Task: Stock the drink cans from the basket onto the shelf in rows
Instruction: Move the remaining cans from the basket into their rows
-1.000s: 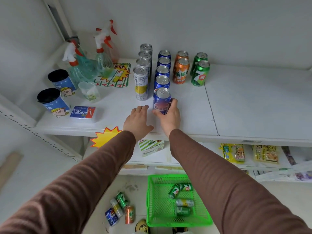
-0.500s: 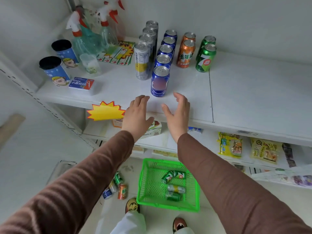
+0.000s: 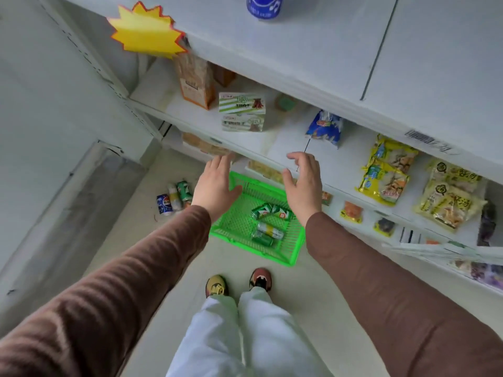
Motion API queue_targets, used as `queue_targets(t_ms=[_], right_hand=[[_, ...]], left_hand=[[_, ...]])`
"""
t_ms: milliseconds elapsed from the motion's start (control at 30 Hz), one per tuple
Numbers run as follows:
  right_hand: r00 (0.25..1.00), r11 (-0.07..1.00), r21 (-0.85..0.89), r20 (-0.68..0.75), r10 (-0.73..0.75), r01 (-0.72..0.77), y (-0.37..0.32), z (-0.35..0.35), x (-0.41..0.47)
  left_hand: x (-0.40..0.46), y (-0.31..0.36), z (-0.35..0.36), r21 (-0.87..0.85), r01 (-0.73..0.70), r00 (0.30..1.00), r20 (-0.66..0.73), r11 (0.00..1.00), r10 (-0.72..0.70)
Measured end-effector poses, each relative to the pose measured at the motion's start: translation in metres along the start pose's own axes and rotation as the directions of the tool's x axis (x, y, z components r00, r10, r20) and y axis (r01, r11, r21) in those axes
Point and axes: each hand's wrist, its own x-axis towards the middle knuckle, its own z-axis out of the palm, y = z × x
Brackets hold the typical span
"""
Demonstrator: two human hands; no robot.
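A green plastic basket (image 3: pixel 234 227) stands on the floor below me, with several cans lying in it: green ones (image 3: pixel 262 212) and a silver-yellow one (image 3: pixel 270 230). My left hand (image 3: pixel 215 187) and my right hand (image 3: pixel 302 183) hover high above the basket, both with relaxed fingers and holding nothing. The bottom of a blue can (image 3: pixel 263 6) shows on the white top shelf (image 3: pixel 313 50) at the upper edge of the view. The other shelf cans are out of view.
Several cans (image 3: pixel 174 198) lie on the floor left of the basket. Lower shelves (image 3: pixel 275 148) hold boxes and snack packets (image 3: pixel 386 172). A yellow star tag (image 3: pixel 145 32) hangs from the top shelf's edge. My shoes (image 3: pixel 239 282) stand just behind the basket.
My right hand let go of the blue can on the shelf. Both hands drew back and came down over the basket, and my view tilted down to the floor.
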Motion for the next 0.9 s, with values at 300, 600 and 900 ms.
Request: queue_targets(t_ms=[300, 600, 900], right_hand=[[0.898, 0.918, -0.007, 0.206, 0.389, -0.396, 0.102, 0.094, -0.061], [0.725, 0.821, -0.151, 0.401, 0.56, -0.55, 0.237, 0.217, -0.087], [0.626, 0.807, -0.343, 0.51, 0.59, -0.481, 0.351, 0.341, -0.077]], left_hand=[[-0.039, -0.067, 0.114, 0.017, 0.116, 0.975, 0.187, 0.993, -0.117], [-0.037, -0.137, 0.276, 0.107, 0.216, 0.917, 0.318, 0.97, -0.24], [-0.002, -0.224, 0.414, 0.191, 0.239, 0.88, 0.372, 0.952, -0.296]])
